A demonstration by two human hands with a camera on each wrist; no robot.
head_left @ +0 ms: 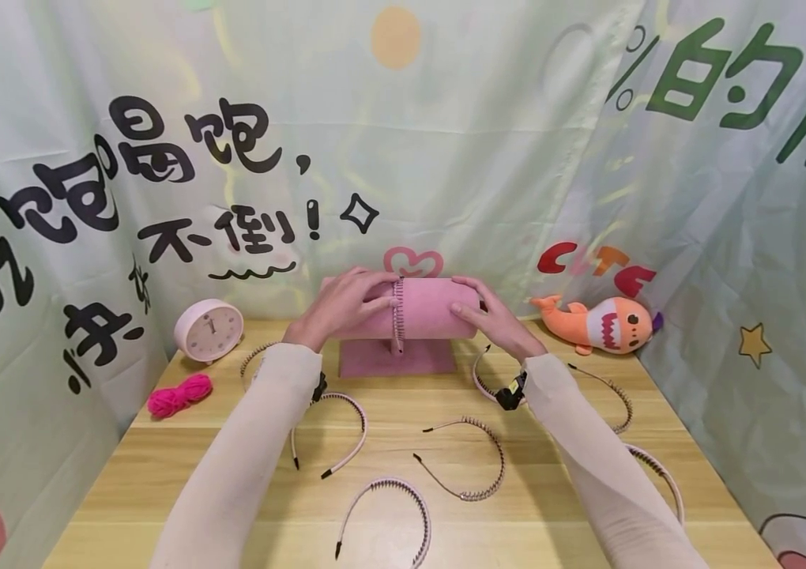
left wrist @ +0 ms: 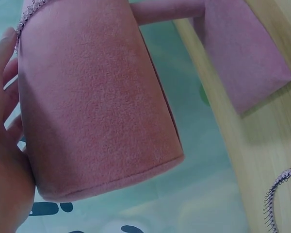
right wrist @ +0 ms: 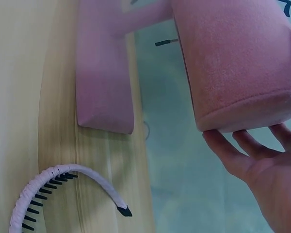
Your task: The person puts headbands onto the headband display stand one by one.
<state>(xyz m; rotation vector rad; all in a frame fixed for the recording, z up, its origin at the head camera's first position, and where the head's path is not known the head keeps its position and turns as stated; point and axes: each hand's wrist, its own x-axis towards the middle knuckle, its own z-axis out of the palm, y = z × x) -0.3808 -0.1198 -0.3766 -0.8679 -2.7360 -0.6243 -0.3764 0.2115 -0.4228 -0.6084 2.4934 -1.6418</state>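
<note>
A pink plush headband stand (head_left: 438, 312) with a thick horizontal roll on a flat base (head_left: 397, 359) stands at the back of the table. Around the roll's middle sits a pale pink toothed headband (head_left: 398, 316), its lower tip hanging in front. My left hand (head_left: 355, 304) lies over the roll's left part, thumb and fingertips at the headband; the left wrist view also shows a fingertip touching the headband (left wrist: 26, 17). My right hand (head_left: 490, 312) holds the roll's right end, thumb in front and fingers over it. In the right wrist view, several fingertips touch the end face.
Several more toothed headbands lie about the wooden table, one (head_left: 403, 506) near the front and another (head_left: 477, 458) right of centre. At the left are a pink clock (head_left: 207, 328) and magenta yarn (head_left: 178, 395). An orange plush toy (head_left: 598, 322) lies back right. Printed cloth walls surround the table.
</note>
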